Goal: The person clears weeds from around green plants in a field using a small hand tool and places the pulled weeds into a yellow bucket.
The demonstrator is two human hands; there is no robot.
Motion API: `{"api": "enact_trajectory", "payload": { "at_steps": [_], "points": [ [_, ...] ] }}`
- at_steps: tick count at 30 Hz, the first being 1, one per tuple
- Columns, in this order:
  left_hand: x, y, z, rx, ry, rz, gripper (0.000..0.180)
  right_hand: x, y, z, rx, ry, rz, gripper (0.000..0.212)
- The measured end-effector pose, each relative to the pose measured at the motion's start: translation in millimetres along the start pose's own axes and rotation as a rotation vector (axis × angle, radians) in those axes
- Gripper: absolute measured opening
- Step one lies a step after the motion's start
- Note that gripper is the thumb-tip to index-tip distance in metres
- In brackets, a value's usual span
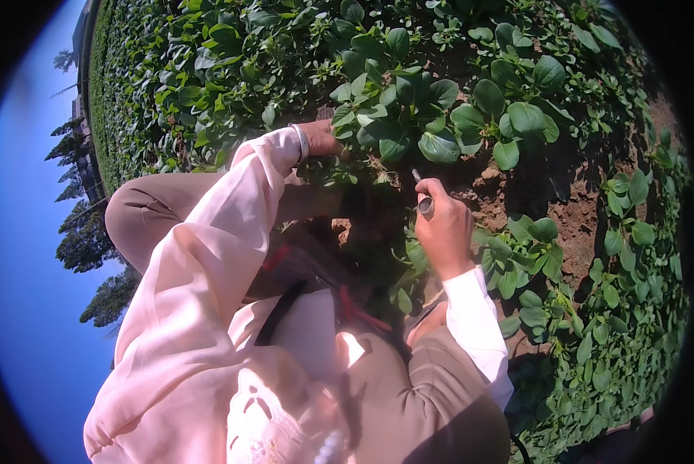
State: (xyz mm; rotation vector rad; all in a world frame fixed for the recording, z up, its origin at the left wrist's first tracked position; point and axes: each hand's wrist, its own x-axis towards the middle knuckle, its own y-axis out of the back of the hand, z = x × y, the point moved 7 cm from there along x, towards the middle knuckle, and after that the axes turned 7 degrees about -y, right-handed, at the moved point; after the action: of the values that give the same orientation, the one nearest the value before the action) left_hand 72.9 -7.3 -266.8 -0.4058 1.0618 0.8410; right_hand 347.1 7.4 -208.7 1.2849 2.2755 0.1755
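My left hand (322, 138) reaches in from the left, with a silvery bangle (301, 143) at its wrist. Its fingers vanish under the leaves of a green leafy vegetable plant (393, 124), so I cannot see whether they grip anything. Wrapped round a small hand tool (426, 206) is my right hand (446, 228), just below the same plant. The tool's round handle end shows at the fist, and a thin part (416, 176) sticks out toward the plant's base. Whatever is at its working end is hard to make out in the shade.
Broad-leaved plants (517, 116) stand close on the right, with more (532, 255) near my right forearm. Brown crumbly soil (575, 232) shows between them. My bent knees (150, 213) flank the work spot. Dense greenery (169, 85) stretches to the upper left.
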Motion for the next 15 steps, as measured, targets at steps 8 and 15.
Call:
{"api": "enact_trajectory", "payload": {
  "at_steps": [8,15],
  "points": [
    [-14,-43,83,1.215,-0.443,0.139,0.038,-11,22,-2,-0.148,-0.025,0.070,0.015],
    [5,-18,97,1.208,-0.299,0.436,0.040,-6,10,2,-0.272,-0.038,0.036,0.031]
  ]
}}
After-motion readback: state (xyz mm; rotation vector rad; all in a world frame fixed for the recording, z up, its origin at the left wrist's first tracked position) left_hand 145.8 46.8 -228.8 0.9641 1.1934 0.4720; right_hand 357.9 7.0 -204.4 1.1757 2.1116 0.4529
